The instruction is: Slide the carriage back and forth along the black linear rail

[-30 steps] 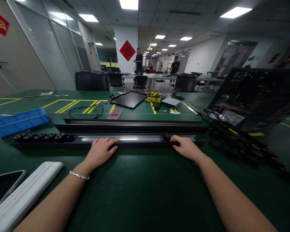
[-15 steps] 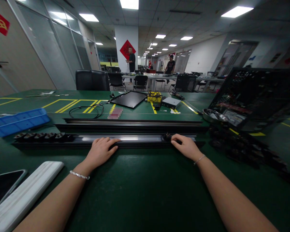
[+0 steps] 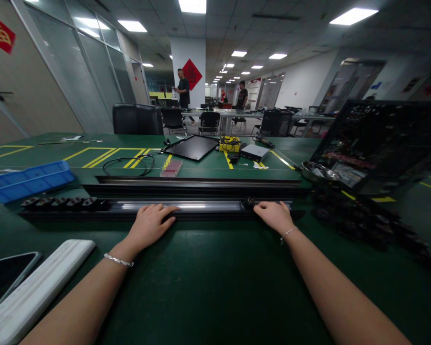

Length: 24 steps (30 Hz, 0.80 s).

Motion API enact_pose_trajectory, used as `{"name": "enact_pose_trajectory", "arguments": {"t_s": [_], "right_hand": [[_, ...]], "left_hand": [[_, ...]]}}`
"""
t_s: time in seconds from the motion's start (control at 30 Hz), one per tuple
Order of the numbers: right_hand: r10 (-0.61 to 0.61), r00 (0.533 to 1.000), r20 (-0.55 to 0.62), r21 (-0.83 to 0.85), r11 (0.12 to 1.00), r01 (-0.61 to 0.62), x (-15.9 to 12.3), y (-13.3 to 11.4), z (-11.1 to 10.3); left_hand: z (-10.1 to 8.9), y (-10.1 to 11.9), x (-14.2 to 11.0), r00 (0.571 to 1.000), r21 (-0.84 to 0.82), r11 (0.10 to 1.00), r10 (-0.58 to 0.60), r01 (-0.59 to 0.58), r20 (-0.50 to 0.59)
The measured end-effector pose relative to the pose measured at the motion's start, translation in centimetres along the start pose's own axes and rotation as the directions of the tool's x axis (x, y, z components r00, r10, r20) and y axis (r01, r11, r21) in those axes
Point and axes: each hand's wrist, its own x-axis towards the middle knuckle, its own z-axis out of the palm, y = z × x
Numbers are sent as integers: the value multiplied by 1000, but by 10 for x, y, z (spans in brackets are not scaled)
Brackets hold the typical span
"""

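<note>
Both my hands lie palm-down across the front edge of a long black aluminium rail [image 3: 187,213] with a shiny metal strip along its top. My left hand [image 3: 151,225] rests on the strip's middle, and nothing is closed in its fingers. My right hand [image 3: 273,215] has its fingertips on the rail, right beside a small dark fitting [image 3: 249,203]. A row of black blocks [image 3: 59,202] sits at the rail's left end. A second black rail [image 3: 197,184] lies parallel behind it.
A blue plastic tray [image 3: 30,176] stands on the green mat at the left. Nearer me lie a white pad [image 3: 39,287] and a phone [image 3: 7,280]. A dark electronics panel [image 3: 377,143] rises at the right, with a metal bowl [image 3: 318,171] before it. Two people stand far back.
My right wrist has swung slightly left, with the hand still on the rail. My left hand stays in place. Both distant people have shifted left in view.
</note>
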Motion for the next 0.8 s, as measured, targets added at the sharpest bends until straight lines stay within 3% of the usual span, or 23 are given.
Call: {"name": "enact_pose_trajectory", "arguments": {"t_s": [0.8], "right_hand": [[20,998,-52,32,999,-18,4,3,4]], "left_hand": [[-1,1,0,1000,-19,1000,-14,15,23]]}}
